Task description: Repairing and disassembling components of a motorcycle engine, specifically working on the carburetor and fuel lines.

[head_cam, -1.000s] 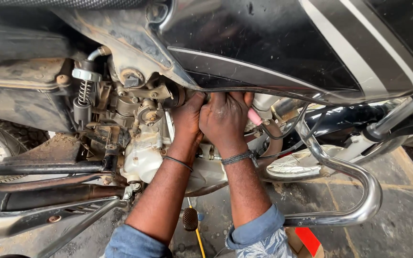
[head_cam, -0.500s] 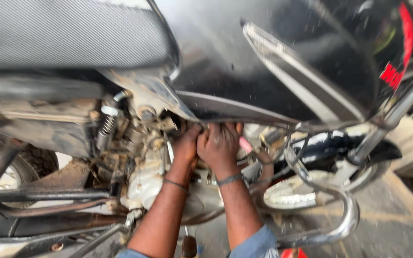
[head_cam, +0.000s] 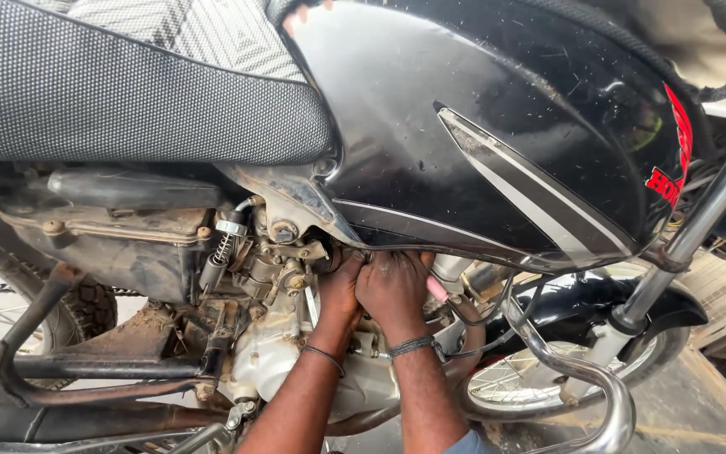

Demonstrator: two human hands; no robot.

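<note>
Fingers (head_cam: 397, 262) press engine (head_cam: 296, 353) beneath tank (head_cam: 497, 126).

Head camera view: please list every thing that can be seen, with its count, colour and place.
fuel tank: one, black with grey stripes, upper centre and right.
seat: one, dark grey, textured, upper left.
carburettor: one, dull metal, below where seat and tank meet, left of the hands.
engine casing: one, dirty silver, lower centre.
crash guard: one, chrome tube, lower right.
front fork tube: one, chrome, right edge.
front wheel: one, spoked, behind the guard.
rear tyre: one, black, knobbly, left.
left hand: one, fingers tucked under the tank edge.
right hand: one, beside the left, wristband on the wrist.
</note>
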